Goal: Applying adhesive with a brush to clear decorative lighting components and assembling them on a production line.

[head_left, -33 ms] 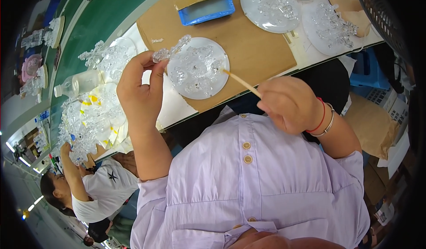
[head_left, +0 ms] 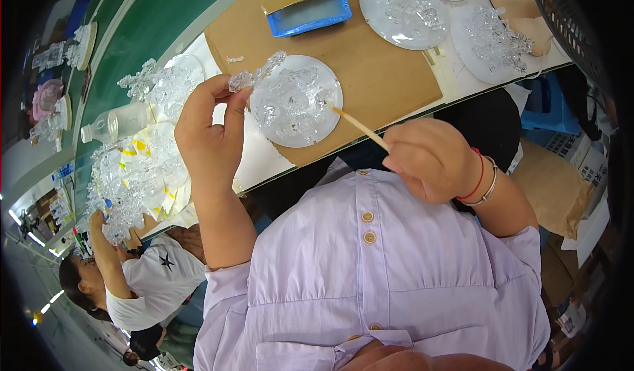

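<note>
A round white disc [head_left: 304, 138] lies on the brown cardboard sheet, with clear plastic pieces [head_left: 294, 100] clustered on it. My left hand [head_left: 214, 110] pinches a clear, knobbly plastic piece [head_left: 264, 70] between thumb and fingertips, at the disc's upper left edge. In my right hand [head_left: 426, 156] is a thin wooden stick [head_left: 360, 128], its tip at the disc's right rim beside the clear pieces. The fingers of that hand are closed around the stick's near end.
Beyond the disc stands a blue tray [head_left: 310, 24] partly under a cardboard flap. More discs with clear pieces [head_left: 406, 34] sit at the far right. To the left are a clear bottle [head_left: 117, 124] and heaped clear plastic parts [head_left: 125, 179]. A co-worker [head_left: 145, 278] works at the left.
The stick's tip and my right hand have shifted very slightly toward me. My left hand keeps its pinch on the clear piece.
</note>
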A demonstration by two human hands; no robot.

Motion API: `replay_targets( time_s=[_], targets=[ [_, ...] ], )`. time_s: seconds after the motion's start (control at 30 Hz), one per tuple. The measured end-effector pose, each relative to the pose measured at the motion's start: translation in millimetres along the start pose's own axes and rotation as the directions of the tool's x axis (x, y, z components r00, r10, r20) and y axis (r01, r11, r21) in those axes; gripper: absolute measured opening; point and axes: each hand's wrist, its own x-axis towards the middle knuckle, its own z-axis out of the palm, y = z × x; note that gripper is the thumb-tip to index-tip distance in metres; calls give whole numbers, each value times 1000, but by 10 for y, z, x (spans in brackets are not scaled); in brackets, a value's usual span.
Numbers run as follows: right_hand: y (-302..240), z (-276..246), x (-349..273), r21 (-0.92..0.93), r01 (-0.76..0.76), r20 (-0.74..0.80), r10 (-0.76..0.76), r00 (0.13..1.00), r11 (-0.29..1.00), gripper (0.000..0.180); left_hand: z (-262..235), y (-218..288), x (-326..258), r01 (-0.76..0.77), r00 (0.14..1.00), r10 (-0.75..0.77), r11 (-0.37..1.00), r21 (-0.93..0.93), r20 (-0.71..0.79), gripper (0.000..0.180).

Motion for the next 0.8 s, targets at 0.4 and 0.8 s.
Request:
replay_targets(
  time_s=[0.4, 0.8],
  targets=[
    [-40, 58, 77, -55, 32, 6, -32, 999, 998, 24, -41, 22, -29, 3, 1000, -3, 1000, 13, 2, 22],
    [-70, 177, 74, 28, 51, -25, -50, 998, 998, 24, -188, 192, -322, 175, 983, -173, 984, 29, -55, 18]
  ],
)
